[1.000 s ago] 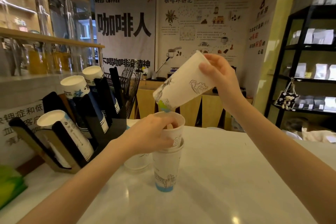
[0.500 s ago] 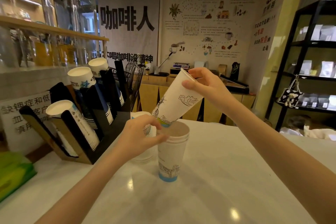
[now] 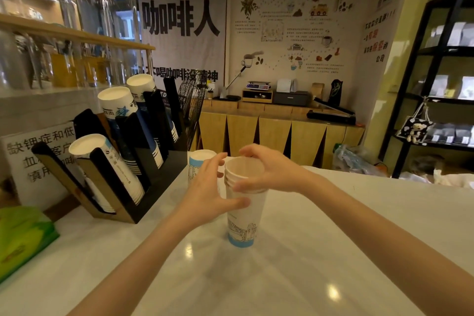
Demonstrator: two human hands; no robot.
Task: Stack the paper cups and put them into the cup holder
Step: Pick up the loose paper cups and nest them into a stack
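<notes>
A stack of white paper cups (image 3: pixel 243 218) with a blue base band stands upright on the white counter (image 3: pixel 307 264). My right hand (image 3: pixel 269 170) wraps the stacked rims from the right. My left hand (image 3: pixel 209 192) touches the stack's left side, thumb on its wall and fingers spread. Behind my left hand another paper cup (image 3: pixel 198 163) stands upside down. The black cup holder (image 3: pixel 143 161) at the left carries three slanted rows of cups.
A green packet (image 3: pixel 23 241) lies at the counter's left edge. A printed sign (image 3: pixel 38 159) stands behind the holder, glass jars on a shelf above. A wooden counter with a scale is farther back, black shelving at the right.
My right hand brought the tilted cup down and pushed it into the stack. My left hand shifted from the rim to the stack's side.
</notes>
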